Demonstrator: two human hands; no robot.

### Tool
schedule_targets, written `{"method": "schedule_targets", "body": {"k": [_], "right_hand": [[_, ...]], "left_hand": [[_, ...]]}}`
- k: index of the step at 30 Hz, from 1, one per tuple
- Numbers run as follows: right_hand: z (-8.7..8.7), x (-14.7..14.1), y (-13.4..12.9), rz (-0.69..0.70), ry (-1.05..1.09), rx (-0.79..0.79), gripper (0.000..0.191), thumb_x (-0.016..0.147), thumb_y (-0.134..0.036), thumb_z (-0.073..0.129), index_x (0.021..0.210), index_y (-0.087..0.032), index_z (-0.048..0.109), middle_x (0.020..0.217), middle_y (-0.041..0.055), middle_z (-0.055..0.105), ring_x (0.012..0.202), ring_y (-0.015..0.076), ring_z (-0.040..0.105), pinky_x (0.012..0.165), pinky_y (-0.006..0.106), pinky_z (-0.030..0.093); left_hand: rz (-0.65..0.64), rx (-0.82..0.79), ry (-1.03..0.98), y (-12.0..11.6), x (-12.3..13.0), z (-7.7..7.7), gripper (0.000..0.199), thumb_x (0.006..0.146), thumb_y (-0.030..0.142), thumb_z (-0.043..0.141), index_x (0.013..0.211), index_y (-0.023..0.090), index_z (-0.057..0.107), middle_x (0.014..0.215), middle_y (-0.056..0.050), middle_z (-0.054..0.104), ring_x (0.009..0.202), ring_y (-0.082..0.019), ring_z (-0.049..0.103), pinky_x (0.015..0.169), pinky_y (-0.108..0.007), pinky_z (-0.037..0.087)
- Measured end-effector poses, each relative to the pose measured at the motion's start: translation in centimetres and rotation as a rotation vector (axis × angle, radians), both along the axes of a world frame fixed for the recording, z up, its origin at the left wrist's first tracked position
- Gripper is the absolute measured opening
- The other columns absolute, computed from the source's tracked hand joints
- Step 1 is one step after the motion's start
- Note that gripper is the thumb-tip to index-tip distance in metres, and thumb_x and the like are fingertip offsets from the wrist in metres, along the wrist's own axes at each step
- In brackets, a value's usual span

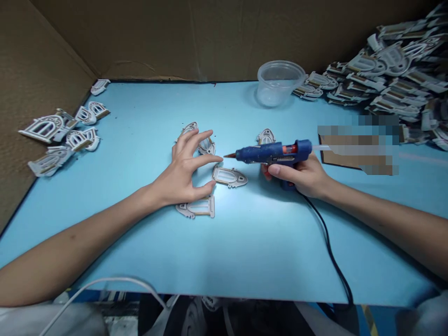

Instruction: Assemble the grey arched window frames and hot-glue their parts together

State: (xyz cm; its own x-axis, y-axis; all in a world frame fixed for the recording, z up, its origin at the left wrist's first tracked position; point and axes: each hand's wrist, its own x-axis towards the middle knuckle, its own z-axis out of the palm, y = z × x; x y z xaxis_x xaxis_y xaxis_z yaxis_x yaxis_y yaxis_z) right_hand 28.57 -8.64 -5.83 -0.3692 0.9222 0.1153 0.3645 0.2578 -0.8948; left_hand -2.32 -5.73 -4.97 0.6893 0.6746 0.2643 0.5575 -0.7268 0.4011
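My right hand (297,175) grips a blue hot glue gun (271,152), its copper nozzle pointing left toward my left hand (184,170). That hand hovers low with its fingers spread and holds nothing. Its thumb tip is at the edge of a white arched window-shaped piece (229,177). Another such piece (196,207) lies just below the palm. A third (206,146) sits partly hidden behind my fingers, and a fourth (189,127) is mostly covered by them. A fifth (266,136) lies behind the glue gun.
A clear plastic tub (280,83) stands on the blue tabletop (245,261) near the back. A large heap of similar pieces (395,79) fills the back right, and a smaller group (59,135) lies at the left. Cardboard walls (175,37) rise behind. A black cord (329,247) runs forward.
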Motion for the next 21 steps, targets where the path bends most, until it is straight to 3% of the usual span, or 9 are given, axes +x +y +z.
{"method": "schedule_targets", "body": {"k": [6,15,21], "right_hand": [[0.97,-0.27,0.00,0.100,-0.189,0.072,0.043,0.092,-0.058,0.064,0.073,-0.019,0.064,0.075,0.0062,0.058,0.073,0.0200,0.055,0.063,0.033,0.042],[0.46,-0.27,-0.22,0.121,-0.195,-0.058,0.048,0.095,-0.059,0.061,0.071,-0.018,0.062,0.061,0.0015,0.056,0.055,0.0148,0.049,0.053,0.031,0.036],[0.77,-0.46,-0.25,0.139,-0.208,-0.022,0.045,0.095,-0.056,0.062,0.070,-0.019,0.060,0.063,0.0024,0.058,0.062,0.0161,0.051,0.056,0.030,0.037]], "left_hand": [[0.031,-0.020,0.014,0.00,0.11,-0.01,0.033,0.085,0.040,0.070,0.112,0.020,0.069,0.163,-0.014,0.036,0.155,-0.039,0.023,0.126,-0.064,0.023],[0.018,-0.022,0.017,0.01,0.22,-0.09,0.031,0.086,0.039,0.068,0.113,0.023,0.073,0.163,-0.011,0.036,0.156,-0.039,0.022,0.127,-0.062,0.022],[0.022,-0.025,0.017,0.02,0.34,-0.12,0.031,0.086,0.040,0.068,0.112,0.024,0.073,0.163,-0.010,0.038,0.156,-0.038,0.023,0.127,-0.061,0.022]]}}
